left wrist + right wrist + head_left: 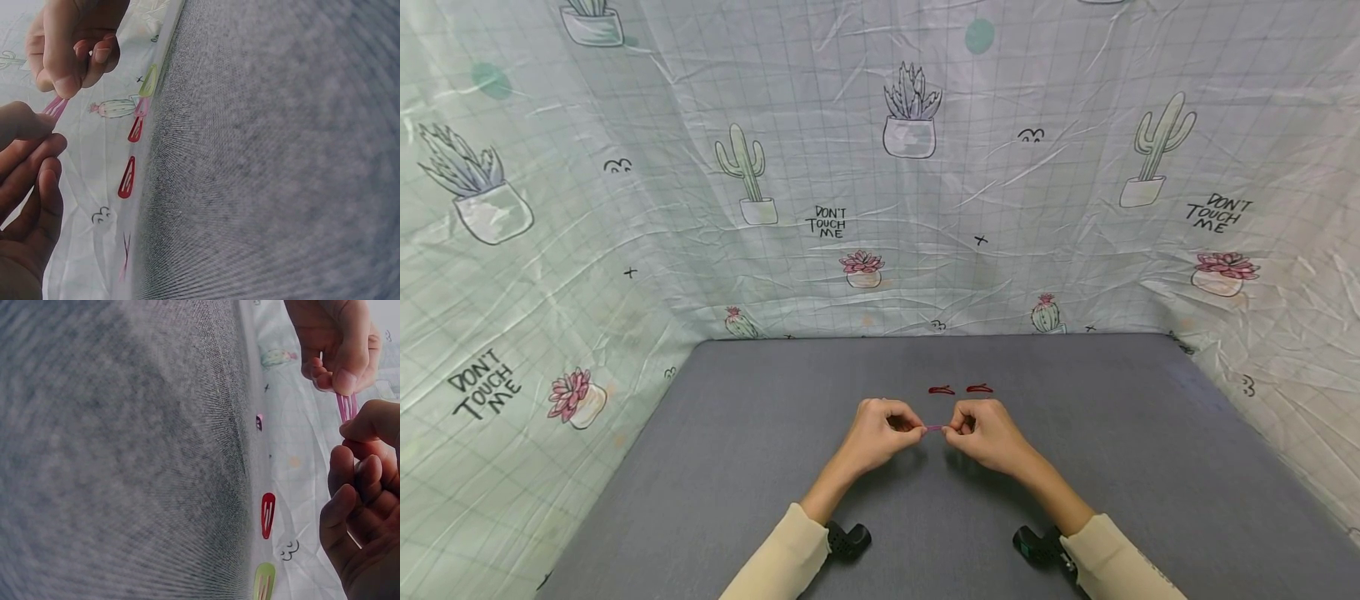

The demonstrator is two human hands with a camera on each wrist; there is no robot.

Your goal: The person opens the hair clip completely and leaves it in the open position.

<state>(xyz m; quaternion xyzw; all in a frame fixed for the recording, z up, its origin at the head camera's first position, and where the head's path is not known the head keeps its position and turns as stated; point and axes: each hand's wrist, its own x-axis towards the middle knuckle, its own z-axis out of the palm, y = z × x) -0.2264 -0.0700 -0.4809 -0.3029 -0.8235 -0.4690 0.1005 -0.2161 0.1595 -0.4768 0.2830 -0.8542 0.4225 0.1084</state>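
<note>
Between my hands is a pink snap hair clip (934,428), raised above the grey table. My left hand (880,433) pinches one end of it between thumb and finger. The other end is pinched by my right hand (988,435). In the right wrist view the middle of the pink clip (347,407) shows between the fingertips, its slots visible. The fingertips hide both its ends. Beyond the hands lie two red hair clips, one on the left (942,389) and one on the right (979,388).
A green hair clip (148,81) and another pink clip (142,106) show beyond the red ones in the left wrist view. The grey table (760,450) meets a hanging sheet (820,300) printed with cacti at the back and sides.
</note>
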